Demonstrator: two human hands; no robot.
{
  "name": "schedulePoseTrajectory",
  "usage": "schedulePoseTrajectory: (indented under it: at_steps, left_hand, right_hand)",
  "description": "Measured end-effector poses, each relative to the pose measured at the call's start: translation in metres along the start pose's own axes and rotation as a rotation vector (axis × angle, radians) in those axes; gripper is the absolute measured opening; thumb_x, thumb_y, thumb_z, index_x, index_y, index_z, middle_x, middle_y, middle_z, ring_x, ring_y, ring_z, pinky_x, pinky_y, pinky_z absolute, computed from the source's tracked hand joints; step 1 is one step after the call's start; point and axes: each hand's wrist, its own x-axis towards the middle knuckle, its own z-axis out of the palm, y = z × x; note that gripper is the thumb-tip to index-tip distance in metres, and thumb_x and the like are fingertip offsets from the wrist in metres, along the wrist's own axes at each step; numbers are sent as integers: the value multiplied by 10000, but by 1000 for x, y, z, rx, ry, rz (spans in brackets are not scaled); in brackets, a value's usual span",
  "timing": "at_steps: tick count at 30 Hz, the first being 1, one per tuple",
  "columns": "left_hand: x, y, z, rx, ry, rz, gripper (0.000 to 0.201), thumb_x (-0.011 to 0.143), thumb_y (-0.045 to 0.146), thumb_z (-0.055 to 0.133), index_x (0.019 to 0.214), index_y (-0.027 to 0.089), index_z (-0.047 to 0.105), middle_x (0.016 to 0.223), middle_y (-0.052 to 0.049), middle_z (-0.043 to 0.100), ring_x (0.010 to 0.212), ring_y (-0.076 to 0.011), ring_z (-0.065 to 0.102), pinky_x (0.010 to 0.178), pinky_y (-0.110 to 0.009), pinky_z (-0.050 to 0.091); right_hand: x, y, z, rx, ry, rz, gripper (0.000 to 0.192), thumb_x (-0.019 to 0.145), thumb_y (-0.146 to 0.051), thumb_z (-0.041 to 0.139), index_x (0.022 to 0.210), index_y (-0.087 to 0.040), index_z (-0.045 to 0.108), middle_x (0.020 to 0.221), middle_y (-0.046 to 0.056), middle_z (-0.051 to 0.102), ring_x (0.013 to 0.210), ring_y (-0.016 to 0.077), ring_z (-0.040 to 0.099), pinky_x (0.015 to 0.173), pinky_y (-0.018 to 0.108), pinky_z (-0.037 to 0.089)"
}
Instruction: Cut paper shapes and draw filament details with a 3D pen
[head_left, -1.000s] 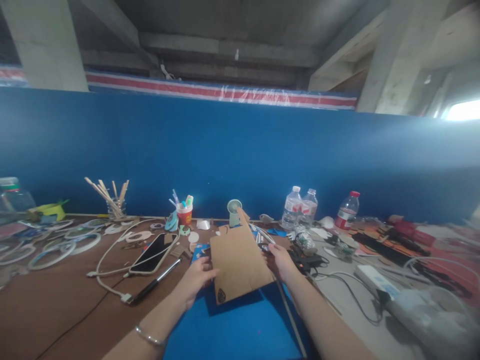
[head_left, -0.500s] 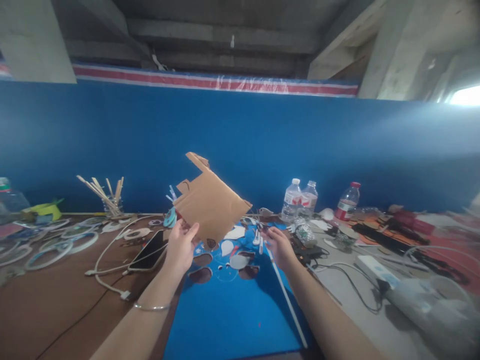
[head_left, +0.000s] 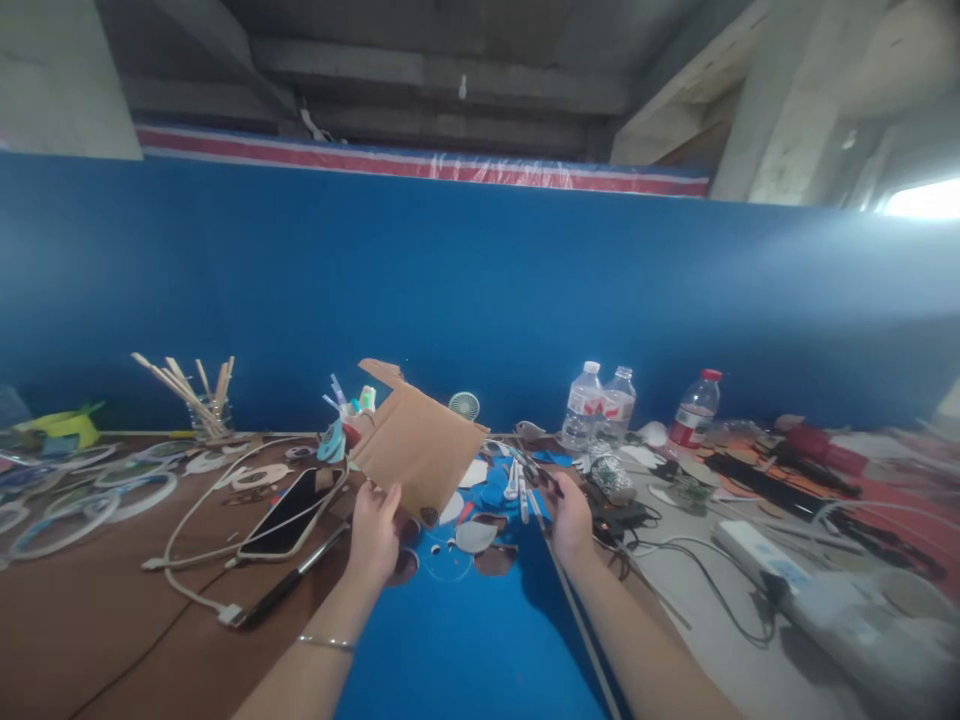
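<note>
My left hand [head_left: 377, 530] is closed on the lower left edge of a brown cardboard piece [head_left: 424, 445], thumb on its face. The cardboard is tilted, with a notched upper left edge and a small dark printed mark at its bottom corner. To its right, my right hand [head_left: 571, 525] is closed round dark-handled scissors [head_left: 553, 484], partly hidden by the fingers. The scissors are apart from the cardboard. Below both hands lies a blue sheet [head_left: 465, 650] with cut-out holes. White cut-outs [head_left: 475, 537] and blue scraps lie near its far end.
A phone [head_left: 289, 515], white cable and black-handled tool [head_left: 289, 590] lie left. Sticks stand in a jar [head_left: 212, 415]; white rings [head_left: 67, 525] lie farther left. Plastic bottles [head_left: 581, 405], a small fan [head_left: 464, 405] and a power strip [head_left: 761, 555] stand or lie beyond and right.
My left hand has lowered the cardboard and tilted it, uncovering the fan and pen holder behind it. My right hand has shifted slightly right and down. The view has moved slightly.
</note>
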Motion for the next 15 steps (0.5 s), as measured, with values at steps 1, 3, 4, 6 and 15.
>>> schedulePoseTrajectory:
  at_steps: [1,3,4,6,15]
  left_hand:
    - [0,-3,0,0,-1,-9,351,707,298,662,1007,198,510,1025,-68,623,892,-189,616,708,-277,507]
    - [0,-9,0,-10,-3,-27,344,723,303,649,1020,209,504,1054,-69,615,895,-186,618,709,-281,510]
    - [0,-11,1,-19,-4,-37,345,729,301,644,1029,213,499,1061,-71,612,885,-183,622,700,-279,511]
    - [1,-14,2,-38,-14,-58,352,728,291,643,1039,217,494,1047,-69,619,849,-174,631,668,-267,513]
    - [-2,-11,8,-134,-91,-119,384,647,285,705,957,219,489,915,7,641,762,-133,632,655,-244,508]
  right_hand:
    - [-2,-1,1,49,4,14,250,719,-448,472,652,-220,394,646,-6,550,784,195,598,673,268,457]
    - [-4,-3,1,147,7,55,202,708,-411,493,700,-232,400,686,-17,579,800,193,617,670,279,480]
    - [-4,-4,0,197,8,77,193,703,-398,500,704,-237,394,679,-22,581,789,193,625,670,292,493]
    - [-3,-4,-2,293,14,115,180,690,-372,513,699,-242,388,621,-32,563,736,192,633,682,328,514]
    - [-3,4,3,478,-52,207,292,573,-197,661,829,-222,521,711,-12,623,628,142,620,735,348,536]
